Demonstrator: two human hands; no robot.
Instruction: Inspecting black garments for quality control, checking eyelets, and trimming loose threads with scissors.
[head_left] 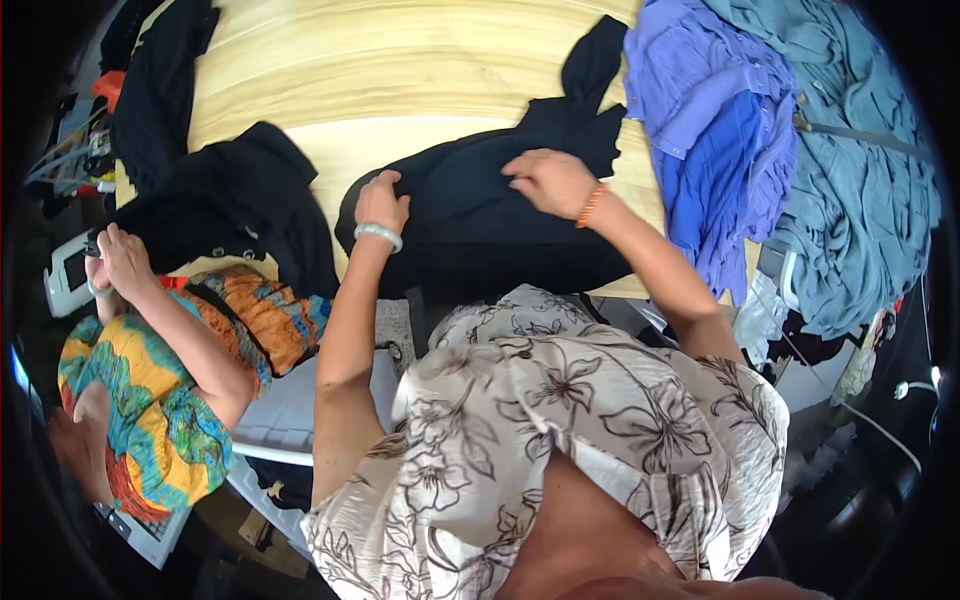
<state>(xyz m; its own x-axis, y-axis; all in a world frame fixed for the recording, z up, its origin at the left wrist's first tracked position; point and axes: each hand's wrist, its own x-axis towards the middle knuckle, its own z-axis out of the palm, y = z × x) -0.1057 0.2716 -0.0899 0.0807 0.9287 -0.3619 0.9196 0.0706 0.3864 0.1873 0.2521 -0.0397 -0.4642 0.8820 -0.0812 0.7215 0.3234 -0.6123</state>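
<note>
A black garment [450, 215] with a narrow sleeve-like part lies folded across the table in front of me. My left hand [383, 203] rests on its left part, fingers bent and the thumb apart. Farther right, my right hand [553, 182] touches the upper middle of the cloth with loosely curved fingers and fingertips apart. Neither hand shows fabric gathered in it. The garment's front edge hangs over the near table edge toward my patterned shirt.
Left of me a co-worker's hand [125, 258] holds a white handheld device [72, 275] beside another black garment [240, 190]. Purple clothes [700, 110] and grey-green clothes [850, 150] are heaped on the right. The pale wooden table [400, 60] extends away. A white cable [880, 425] hangs at right.
</note>
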